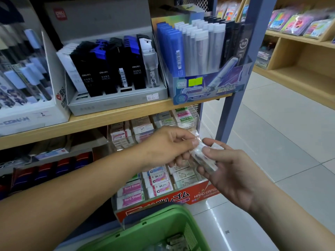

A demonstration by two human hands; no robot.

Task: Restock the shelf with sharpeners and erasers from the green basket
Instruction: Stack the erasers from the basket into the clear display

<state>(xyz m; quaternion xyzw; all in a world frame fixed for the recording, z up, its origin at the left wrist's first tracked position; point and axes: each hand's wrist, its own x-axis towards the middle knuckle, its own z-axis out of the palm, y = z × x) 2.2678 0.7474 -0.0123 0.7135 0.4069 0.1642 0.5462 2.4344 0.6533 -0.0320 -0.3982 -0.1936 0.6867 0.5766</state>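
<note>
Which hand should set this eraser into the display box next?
Probably the right hand: its fingers wrap the eraser, just above the display box. The left hand only pinches its upper end.

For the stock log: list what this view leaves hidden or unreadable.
Head view only.
Wrapped eraser held between left hand and right hand: label blurred, partly covered by fingers.
Green basket: contents cut off by the bottom edge.
Eraser display box: middle rows hidden behind both hands.
</note>
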